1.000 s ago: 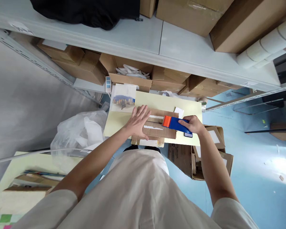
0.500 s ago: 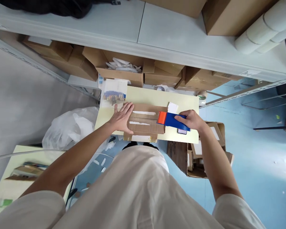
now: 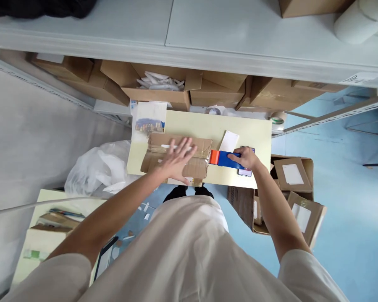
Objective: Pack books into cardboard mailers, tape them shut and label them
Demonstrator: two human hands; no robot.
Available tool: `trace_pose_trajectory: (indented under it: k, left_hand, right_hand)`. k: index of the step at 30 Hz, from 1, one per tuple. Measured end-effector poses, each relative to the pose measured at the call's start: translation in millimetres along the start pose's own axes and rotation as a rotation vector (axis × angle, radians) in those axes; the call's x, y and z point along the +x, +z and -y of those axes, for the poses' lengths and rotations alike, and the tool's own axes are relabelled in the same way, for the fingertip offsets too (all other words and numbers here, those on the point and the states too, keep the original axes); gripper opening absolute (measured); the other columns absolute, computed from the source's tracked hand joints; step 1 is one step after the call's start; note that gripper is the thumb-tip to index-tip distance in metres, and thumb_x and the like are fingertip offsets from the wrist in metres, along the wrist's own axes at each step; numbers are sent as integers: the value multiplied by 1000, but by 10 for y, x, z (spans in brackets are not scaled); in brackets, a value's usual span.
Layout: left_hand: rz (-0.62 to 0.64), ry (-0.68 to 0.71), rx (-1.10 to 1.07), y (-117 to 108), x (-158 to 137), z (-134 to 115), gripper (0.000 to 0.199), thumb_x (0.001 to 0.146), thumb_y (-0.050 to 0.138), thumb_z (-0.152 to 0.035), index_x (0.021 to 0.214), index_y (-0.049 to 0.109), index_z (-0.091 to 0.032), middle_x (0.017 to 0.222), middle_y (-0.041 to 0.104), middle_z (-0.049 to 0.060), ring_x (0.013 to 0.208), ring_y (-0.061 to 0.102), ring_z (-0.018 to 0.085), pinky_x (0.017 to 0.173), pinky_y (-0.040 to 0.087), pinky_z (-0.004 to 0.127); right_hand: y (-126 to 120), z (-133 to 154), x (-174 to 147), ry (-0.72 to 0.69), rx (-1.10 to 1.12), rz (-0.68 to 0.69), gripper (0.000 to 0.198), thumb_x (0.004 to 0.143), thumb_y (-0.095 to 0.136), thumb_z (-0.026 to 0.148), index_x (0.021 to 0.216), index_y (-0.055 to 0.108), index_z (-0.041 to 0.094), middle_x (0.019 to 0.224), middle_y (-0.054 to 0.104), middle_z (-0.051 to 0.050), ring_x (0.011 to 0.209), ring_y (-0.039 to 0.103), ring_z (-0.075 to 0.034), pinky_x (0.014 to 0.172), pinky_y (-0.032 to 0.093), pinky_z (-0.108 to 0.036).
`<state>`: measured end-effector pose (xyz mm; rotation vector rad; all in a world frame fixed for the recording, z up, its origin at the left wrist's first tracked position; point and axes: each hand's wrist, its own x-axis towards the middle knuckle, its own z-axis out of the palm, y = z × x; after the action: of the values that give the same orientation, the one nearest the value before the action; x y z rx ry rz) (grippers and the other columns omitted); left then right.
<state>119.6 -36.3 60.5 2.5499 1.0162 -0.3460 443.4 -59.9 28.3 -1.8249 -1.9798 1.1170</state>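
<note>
My left hand (image 3: 177, 162) lies with fingers spread on a brown cardboard box (image 3: 200, 167), pressing on its top. Closed around the blue body of an orange-tipped tape dispenser (image 3: 229, 160) is my right hand (image 3: 246, 158). The orange end meets the box's right edge, where something shiny like clear tape shows. A phone (image 3: 245, 172) lies partly under my right hand and the dispenser. Just behind the dispenser is a white card (image 3: 229, 140). Pale strips on the box are partly covered by my left hand.
The pale yellow table (image 3: 189, 119) carries a printed sheet (image 3: 149, 117) at its back left. Tape rolls (image 3: 277, 117) sit behind it, below a grey shelf (image 3: 113, 37). An open carton of smaller boxes (image 3: 307, 167) stands right; a clear plastic bag (image 3: 96, 167) lies left.
The box has shifted left. My left hand has moved from its left edge onto its middle. The dispenser is now at the box's right edge instead of over its top.
</note>
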Motion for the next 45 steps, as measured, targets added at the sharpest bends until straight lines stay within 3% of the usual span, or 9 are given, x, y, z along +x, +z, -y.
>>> trace_pose_trajectory:
  k: [5, 15, 19, 23, 27, 32, 36, 40, 45]
  left_hand:
    - [-5, 175, -45, 63, 365, -413, 117, 61, 71, -57, 154, 12, -15, 161, -1, 17, 145, -4, 43, 111, -11, 60]
    - [59, 131, -72, 132, 361, -357, 105, 65, 69, -52, 153, 19, -21, 161, 0, 14, 145, -6, 43, 108, -9, 67]
    - [26, 113, -57, 129, 339, -432, 101, 64, 71, -49, 151, 23, -28, 161, -2, 12, 145, -6, 44, 105, -9, 71]
    - [-13, 100, -22, 93, 345, -532, 80, 62, 74, -44, 136, 51, -26, 162, 0, 12, 144, -3, 46, 104, -7, 73]
    - [-65, 100, 6, 88, 355, -580, 66, 59, 75, -40, 121, 62, -19, 161, 1, 15, 144, -1, 47, 103, -4, 76]
    - [-92, 115, -56, 157, 320, -512, 82, 62, 74, -50, 135, 51, -20, 160, -1, 19, 145, 0, 45, 103, -5, 75]
    - [-108, 133, -192, 158, 176, -373, 107, 70, 64, -66, 153, 16, -18, 159, -6, 23, 145, -4, 42, 109, 1, 67]
    - [-254, -91, -228, 135, -255, -71, 84, 87, 41, -64, 154, 14, -19, 160, -6, 17, 146, -7, 39, 111, -5, 65]
    - [-510, -599, -519, 398, -848, 610, 102, 81, 47, -69, 154, 7, -11, 159, -6, 21, 146, -7, 39, 113, -1, 64]
  right_hand:
    - [80, -67, 3, 2, 73, 37, 50, 77, 52, 62, 51, 44, 20, 48, 37, 4, 49, 33, -9, 49, 29, -25]
    - [-271, -397, -452, 79, 114, 98, 56, 77, 51, 66, 47, 37, 21, 46, 35, 4, 45, 32, -9, 45, 26, -25]
    - [-260, -27, -421, 230, -278, 75, 56, 76, 50, 70, 53, 56, 19, 53, 54, -5, 55, 50, -16, 53, 34, -27]
    - [61, 652, -172, 427, -535, 38, 59, 81, 49, 66, 86, 71, 11, 81, 67, -20, 81, 64, -30, 68, 42, -35]
    - [324, 1015, 53, 367, -590, 42, 51, 89, 46, 54, 101, 69, 10, 90, 68, -21, 89, 65, -30, 75, 44, -35]
    - [460, 803, -139, 462, -591, 130, 41, 91, 47, 45, 95, 70, 11, 94, 70, -21, 88, 67, -30, 71, 44, -34]
    - [746, 569, -422, 534, -502, -123, 53, 95, 31, 52, 101, 64, 10, 95, 70, -20, 89, 67, -29, 71, 44, -33]
    - [1208, 445, -450, 587, -395, -204, 38, 97, 33, 33, 106, 57, 6, 96, 69, -20, 91, 65, -27, 78, 43, -33]
    - [1613, 316, -373, 604, -334, -235, 32, 94, 38, 24, 116, 54, 6, 104, 65, -20, 102, 62, -27, 89, 42, -37]
